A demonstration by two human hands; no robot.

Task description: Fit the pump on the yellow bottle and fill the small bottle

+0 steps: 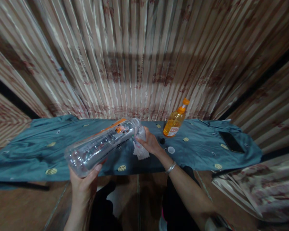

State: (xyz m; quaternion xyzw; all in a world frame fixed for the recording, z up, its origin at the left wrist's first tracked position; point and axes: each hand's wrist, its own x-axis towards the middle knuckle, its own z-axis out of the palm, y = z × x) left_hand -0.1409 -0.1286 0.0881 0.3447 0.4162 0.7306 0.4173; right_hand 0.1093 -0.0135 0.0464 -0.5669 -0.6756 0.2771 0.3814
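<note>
Cradles the large clear bottle (101, 144) near its base in the left hand (84, 181), thumb on the side, and has it slanting over the teal cloth (62, 141), neck toward the right hand (149, 141). Pinches the smaller clear container (141, 134) in that right hand, right beside the bottle's neck, too covered by fingers to make out fully. Shows a crinkled pale wrapper (141, 152) just below; cannot tell whether gripped too. And look right: has the orange pump bottle (174, 123) on the cloth, then a small black cap (162, 141), a white disc (171, 150) and, farther off, a dark phone (231, 142) lying flat.
</note>
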